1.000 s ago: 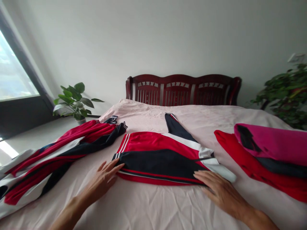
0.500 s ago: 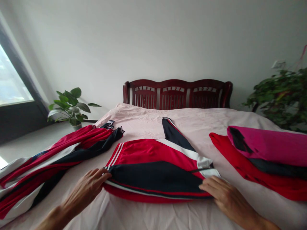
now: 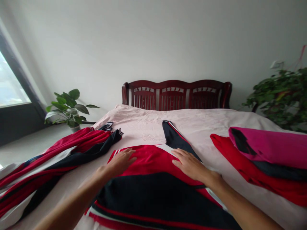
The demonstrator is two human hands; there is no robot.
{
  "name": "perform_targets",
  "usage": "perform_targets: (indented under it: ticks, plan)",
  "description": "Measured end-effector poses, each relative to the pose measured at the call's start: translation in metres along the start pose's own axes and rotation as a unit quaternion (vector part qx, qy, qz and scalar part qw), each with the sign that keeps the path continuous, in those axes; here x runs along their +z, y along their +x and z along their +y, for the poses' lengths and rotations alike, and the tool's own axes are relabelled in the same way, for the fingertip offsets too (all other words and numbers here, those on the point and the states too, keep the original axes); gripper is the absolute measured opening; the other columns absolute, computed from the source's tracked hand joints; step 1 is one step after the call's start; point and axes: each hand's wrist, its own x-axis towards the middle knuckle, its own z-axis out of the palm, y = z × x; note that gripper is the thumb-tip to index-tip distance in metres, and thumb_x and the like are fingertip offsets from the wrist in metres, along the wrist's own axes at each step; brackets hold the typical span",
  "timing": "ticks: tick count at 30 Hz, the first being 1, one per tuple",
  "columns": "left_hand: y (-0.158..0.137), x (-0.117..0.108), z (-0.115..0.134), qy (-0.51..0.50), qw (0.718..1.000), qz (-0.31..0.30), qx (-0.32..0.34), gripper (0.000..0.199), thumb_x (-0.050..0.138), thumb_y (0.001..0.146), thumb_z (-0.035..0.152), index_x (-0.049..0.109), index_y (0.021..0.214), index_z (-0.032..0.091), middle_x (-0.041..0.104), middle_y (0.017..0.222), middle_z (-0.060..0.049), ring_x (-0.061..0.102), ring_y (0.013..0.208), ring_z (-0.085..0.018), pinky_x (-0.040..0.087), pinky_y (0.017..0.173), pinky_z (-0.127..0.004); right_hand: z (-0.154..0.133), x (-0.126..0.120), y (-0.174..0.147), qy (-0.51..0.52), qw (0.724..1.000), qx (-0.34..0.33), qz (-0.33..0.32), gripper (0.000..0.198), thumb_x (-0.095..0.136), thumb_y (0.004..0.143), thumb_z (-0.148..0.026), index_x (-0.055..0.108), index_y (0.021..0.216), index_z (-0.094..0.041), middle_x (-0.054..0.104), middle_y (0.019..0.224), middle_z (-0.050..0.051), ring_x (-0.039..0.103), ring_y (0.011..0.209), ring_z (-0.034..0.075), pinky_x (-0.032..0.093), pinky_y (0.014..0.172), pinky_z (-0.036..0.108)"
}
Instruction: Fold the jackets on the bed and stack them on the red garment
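A red, navy and white track jacket lies partly folded on the bed, one navy sleeve stretched toward the headboard. My left hand is over the red part beside the striped hem, fingers stretched out. On the other side, my right hand is spread over the red and white part near the base of the sleeve. Both hands are open and look close to the cloth; whether they press on it I cannot tell. My right forearm hides part of the collar end.
More red, navy and white sportswear lies loose at the left of the pink bedsheet. Folded magenta and red clothes are stacked at the right. A wooden headboard and potted plants stand beyond.
Both hands have left the jacket's near edge and moved forward over its red part, fingers now spread. The jacket's near side has shifted toward me and reaches the bottom of the view.
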Motion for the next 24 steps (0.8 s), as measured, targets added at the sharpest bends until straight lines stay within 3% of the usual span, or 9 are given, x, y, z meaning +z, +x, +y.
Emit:
perform_targets:
  ticks: [4,9,12,17,20,24]
  plan:
    - [0.036,0.046,-0.006,0.031,0.999,-0.003,-0.036,0.047,0.042,0.096,0.044,0.058,0.136,0.025,0.055,0.145,-0.012,0.046,0.137,-0.032,0.036,0.11,-0.049,0.03,0.054,0.029,-0.082,0.997,0.011,-0.007,0.051,0.04,0.097,-0.044,0.052,0.142,-0.022,0.048,0.15,0.012,0.039,0.141,0.03,0.029,0.116,0.053]
    - [0.023,0.075,-0.045,0.053,0.997,-0.002,-0.06,0.051,0.039,0.098,0.046,0.049,0.144,0.028,0.047,0.152,-0.012,0.042,0.141,-0.031,0.03,0.113,-0.053,0.101,0.088,0.017,-0.097,0.987,0.123,-0.032,0.062,0.033,0.097,-0.052,0.042,0.149,-0.019,0.04,0.154,0.017,0.039,0.142,0.031,0.035,0.112,0.053]
    - [0.02,0.081,-0.058,0.063,0.995,-0.009,-0.072,0.052,0.035,0.1,0.048,0.045,0.147,0.028,0.041,0.156,-0.012,0.037,0.144,-0.029,0.028,0.115,-0.052,0.118,0.089,0.017,-0.081,0.984,0.158,-0.023,0.061,0.034,0.096,-0.051,0.043,0.148,-0.02,0.04,0.155,0.016,0.039,0.141,0.031,0.034,0.111,0.053]
    - [0.024,0.085,-0.056,0.071,0.991,-0.03,-0.108,0.056,0.037,0.099,0.05,0.041,0.15,0.029,0.036,0.159,-0.01,0.031,0.147,-0.029,0.02,0.119,-0.05,0.113,0.074,0.043,-0.034,0.961,0.274,-0.022,0.047,0.038,0.097,-0.037,0.053,0.139,-0.021,0.045,0.152,0.012,0.042,0.138,0.028,0.034,0.112,0.044]
    - [0.024,0.086,-0.054,0.07,0.991,-0.027,-0.111,0.056,0.038,0.098,0.05,0.041,0.15,0.03,0.036,0.159,-0.009,0.031,0.147,-0.029,0.019,0.119,-0.05,0.116,0.065,0.064,-0.029,0.945,0.327,-0.008,0.042,0.037,0.097,-0.032,0.059,0.131,-0.018,0.052,0.144,0.017,0.049,0.131,0.031,0.04,0.105,0.04]
    - [0.023,0.087,-0.057,0.055,0.993,-0.007,-0.103,0.053,0.036,0.099,0.049,0.044,0.148,0.03,0.039,0.158,-0.007,0.033,0.146,-0.027,0.021,0.118,-0.049,0.122,0.061,0.092,-0.006,0.913,0.407,-0.009,0.038,0.048,0.093,-0.031,0.063,0.12,-0.01,0.065,0.121,0.024,0.058,0.118,0.036,0.046,0.095,0.045]
